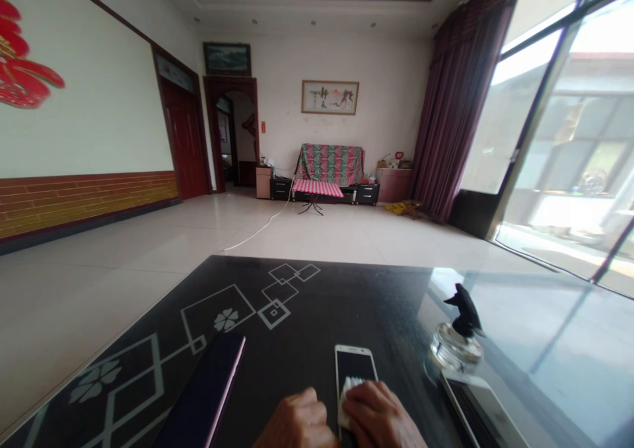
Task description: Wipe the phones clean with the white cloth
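White phone (354,361) could skid on glossy worktop (356,302) should the right hand (379,413), gripping tissue (349,386), push sideways; left hand (298,418) curled, hold unclear.

Left grip (298,419) and right grip (380,413) are bare hands.

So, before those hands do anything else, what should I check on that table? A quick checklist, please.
1. White cloth under the right hand: ok, pressed against the white phone.
2. White phone lying face up on the black table: ok.
3. Its whole screen in sight: not ok, the cloth and right hand cover the lower part.
4. Left hand touching that phone: cannot tell; it is curled close beside it.
5. Spray bottle upright: ok.
6. Bottle clear of the phone at right: cannot tell; they look very close.
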Demonstrator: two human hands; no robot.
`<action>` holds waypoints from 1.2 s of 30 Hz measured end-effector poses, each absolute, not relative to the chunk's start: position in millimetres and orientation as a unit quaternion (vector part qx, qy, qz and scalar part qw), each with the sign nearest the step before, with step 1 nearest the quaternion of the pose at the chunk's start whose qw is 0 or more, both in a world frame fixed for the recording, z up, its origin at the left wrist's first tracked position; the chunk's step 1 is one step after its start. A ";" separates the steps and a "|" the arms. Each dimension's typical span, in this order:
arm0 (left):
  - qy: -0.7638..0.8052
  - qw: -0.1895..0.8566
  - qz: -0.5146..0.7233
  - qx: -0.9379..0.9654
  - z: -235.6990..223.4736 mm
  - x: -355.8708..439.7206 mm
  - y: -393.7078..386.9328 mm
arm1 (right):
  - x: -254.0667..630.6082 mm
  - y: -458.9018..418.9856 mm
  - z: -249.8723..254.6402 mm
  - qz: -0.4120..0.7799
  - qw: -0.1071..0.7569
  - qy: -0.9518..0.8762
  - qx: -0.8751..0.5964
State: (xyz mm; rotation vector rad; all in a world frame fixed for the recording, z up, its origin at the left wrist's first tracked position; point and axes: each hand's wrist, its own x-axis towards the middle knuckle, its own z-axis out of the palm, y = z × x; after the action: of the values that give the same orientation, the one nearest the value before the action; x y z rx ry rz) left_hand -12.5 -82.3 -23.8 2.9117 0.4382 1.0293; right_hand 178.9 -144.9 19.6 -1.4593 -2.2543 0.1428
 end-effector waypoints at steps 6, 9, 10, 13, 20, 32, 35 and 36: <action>0.140 0.019 0.335 0.931 -24.8 -13.2 -82.9 | 166.2 -119.5 30.9 0.061 0.265 -0.778 -0.567; 0.144 0.030 0.344 0.927 -25.1 -12.7 -83.5 | 164.2 -105.9 30.5 0.045 0.265 -0.768 -0.581; 0.141 0.029 0.347 0.927 -25.7 -12.5 -83.3 | 163.7 -102.2 30.4 0.041 0.265 -0.766 -0.584; 0.134 0.020 0.350 0.927 -28.4 -11.9 -81.9 | 162.7 -96.5 29.6 0.030 0.271 -0.756 -0.595; 0.149 0.042 0.324 0.933 -17.0 -14.4 -88.6 | 162.7 -120.8 30.0 0.050 0.269 -0.778 -0.565; 0.197 0.088 0.295 0.931 7.5 -17.3 -102.0 | 168.4 -158.3 39.8 0.129 0.250 -0.801 -0.528; 0.201 0.084 0.293 0.931 9.5 -18.0 -102.7 | 168.4 -143.7 38.0 0.110 0.256 -0.794 -0.540; 0.197 0.083 0.289 0.933 9.5 -18.3 -102.7 | 168.2 -138.1 36.6 0.100 0.258 -0.793 -0.543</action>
State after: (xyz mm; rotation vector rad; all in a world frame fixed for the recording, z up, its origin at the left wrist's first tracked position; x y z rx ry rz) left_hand -18.3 -102.7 9.5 2.7871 0.5882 0.8630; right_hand 168.2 -138.1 36.6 -1.4718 -2.1503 0.2703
